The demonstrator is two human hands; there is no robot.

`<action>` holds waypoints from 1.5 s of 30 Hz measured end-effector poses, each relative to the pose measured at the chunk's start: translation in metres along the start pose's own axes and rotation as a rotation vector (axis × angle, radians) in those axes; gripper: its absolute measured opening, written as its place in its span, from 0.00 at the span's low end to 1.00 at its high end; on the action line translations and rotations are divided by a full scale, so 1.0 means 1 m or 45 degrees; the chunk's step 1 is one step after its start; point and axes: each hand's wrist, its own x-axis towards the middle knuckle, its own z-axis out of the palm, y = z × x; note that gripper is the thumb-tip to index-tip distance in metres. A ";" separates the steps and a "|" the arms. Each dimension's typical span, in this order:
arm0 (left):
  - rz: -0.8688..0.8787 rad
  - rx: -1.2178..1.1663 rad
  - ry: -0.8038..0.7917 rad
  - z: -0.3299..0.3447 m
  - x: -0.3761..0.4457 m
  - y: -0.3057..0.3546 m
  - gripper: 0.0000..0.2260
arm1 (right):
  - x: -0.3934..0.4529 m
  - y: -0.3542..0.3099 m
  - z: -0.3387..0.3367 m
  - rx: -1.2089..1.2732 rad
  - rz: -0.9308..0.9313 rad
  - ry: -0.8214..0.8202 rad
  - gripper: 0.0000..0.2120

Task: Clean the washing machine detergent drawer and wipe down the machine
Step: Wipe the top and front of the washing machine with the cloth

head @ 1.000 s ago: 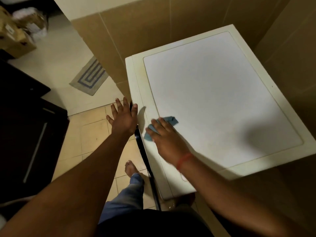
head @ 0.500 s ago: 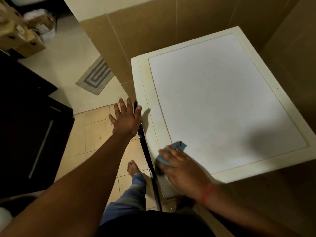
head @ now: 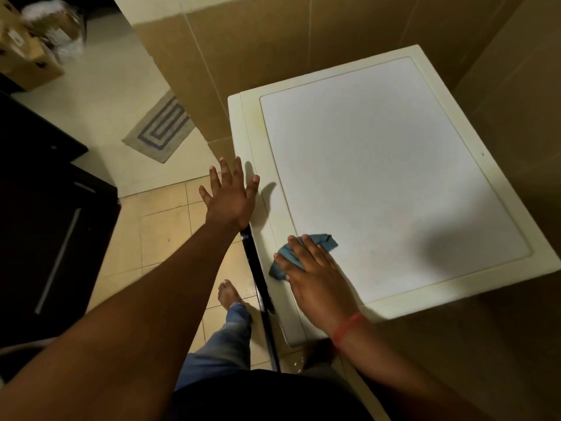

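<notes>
The right hand presses flat, straight fingers on the blue cloth at the near-left of the washing machine top (left hand spread, holding nothing); overlapping, evenly pressed strokes toward the far edges would likely serve best.

Right hand pressing blue cloth on washing machine top, left hand spread at its edge

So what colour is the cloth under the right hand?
Blue, a crumpled blue cloth; head view shows it.
</notes>
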 end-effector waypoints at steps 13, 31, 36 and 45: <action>0.053 0.023 -0.017 -0.007 -0.001 -0.015 0.32 | 0.012 -0.018 0.008 -0.015 0.142 0.056 0.31; 0.184 0.004 -0.073 -0.021 0.095 -0.051 0.36 | 0.079 -0.019 0.005 -0.006 0.331 0.088 0.24; 0.133 0.041 -0.020 -0.006 0.084 -0.038 0.32 | 0.069 0.013 -0.012 -0.051 0.356 0.101 0.24; 0.059 0.204 0.069 0.009 0.026 0.006 0.31 | 0.086 0.062 -0.024 -0.140 0.170 0.092 0.27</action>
